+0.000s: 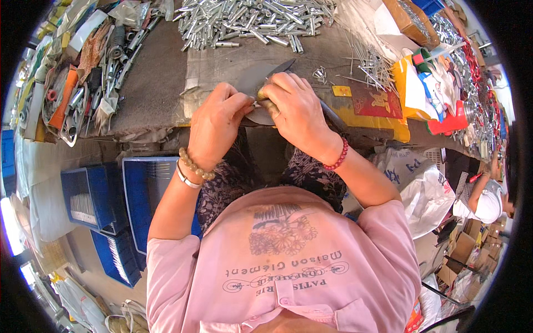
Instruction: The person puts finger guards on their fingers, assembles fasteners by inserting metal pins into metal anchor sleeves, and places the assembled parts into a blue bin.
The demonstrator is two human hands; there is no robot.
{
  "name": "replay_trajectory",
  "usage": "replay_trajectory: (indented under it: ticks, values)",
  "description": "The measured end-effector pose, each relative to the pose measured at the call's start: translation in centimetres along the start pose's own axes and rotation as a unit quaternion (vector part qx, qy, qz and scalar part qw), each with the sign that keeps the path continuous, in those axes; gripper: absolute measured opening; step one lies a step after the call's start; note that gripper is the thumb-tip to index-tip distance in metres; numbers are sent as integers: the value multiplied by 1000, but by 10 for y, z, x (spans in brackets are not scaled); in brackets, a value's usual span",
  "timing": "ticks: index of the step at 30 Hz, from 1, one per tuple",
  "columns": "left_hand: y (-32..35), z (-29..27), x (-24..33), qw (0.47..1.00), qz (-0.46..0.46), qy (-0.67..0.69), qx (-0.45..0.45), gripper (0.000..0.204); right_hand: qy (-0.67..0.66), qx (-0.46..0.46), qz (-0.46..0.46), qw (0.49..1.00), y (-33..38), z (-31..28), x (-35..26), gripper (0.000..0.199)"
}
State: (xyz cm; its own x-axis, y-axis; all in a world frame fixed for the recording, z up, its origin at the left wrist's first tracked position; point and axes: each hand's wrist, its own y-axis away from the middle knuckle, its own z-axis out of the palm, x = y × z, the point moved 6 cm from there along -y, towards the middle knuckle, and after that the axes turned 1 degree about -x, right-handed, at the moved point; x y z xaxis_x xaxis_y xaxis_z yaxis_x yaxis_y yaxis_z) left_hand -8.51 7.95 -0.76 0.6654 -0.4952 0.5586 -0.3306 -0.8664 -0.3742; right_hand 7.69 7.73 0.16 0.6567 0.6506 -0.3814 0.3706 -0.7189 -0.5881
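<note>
My left hand (217, 114) and my right hand (294, 105) meet at the near edge of the workbench. The left thumb and index finger pinch together on a small piece, mostly hidden by the fingers. The right fingers are curled in, with something yellowish (269, 104) at the thumb and fingertips. A dark pointed blade-like piece (281, 67) juts out beyond the right fingers; whether they hold it is unclear. Behind and below the fingertips shows a flat grey disc (252, 79). A dark handle-like bar (333, 117) lies beside my right wrist.
Silver metal tubes (244, 22) are heaped at the back of the bench (152, 83). Tools and an orange-handled item (64, 99) crowd the left. At right lie thin rods (369, 64), a red packet (377, 103) and a yellow container (410, 91). Blue bins (129, 188) stand below left.
</note>
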Motion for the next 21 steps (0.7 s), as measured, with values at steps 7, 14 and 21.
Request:
replay_trajectory:
  ticks: [7, 14, 21]
  values:
    - [1, 0, 0, 1000, 9, -7, 0, 17, -22, -23, 23, 999, -2, 1, 2, 13]
    - [0, 0, 0, 1000, 22, -4, 2, 16, 73, -34, 1, 997, -2, -27, -5, 25]
    - [0, -2, 1, 999, 4, 33, -2, 15, 142, -75, 88, 983, 22, -50, 31, 39]
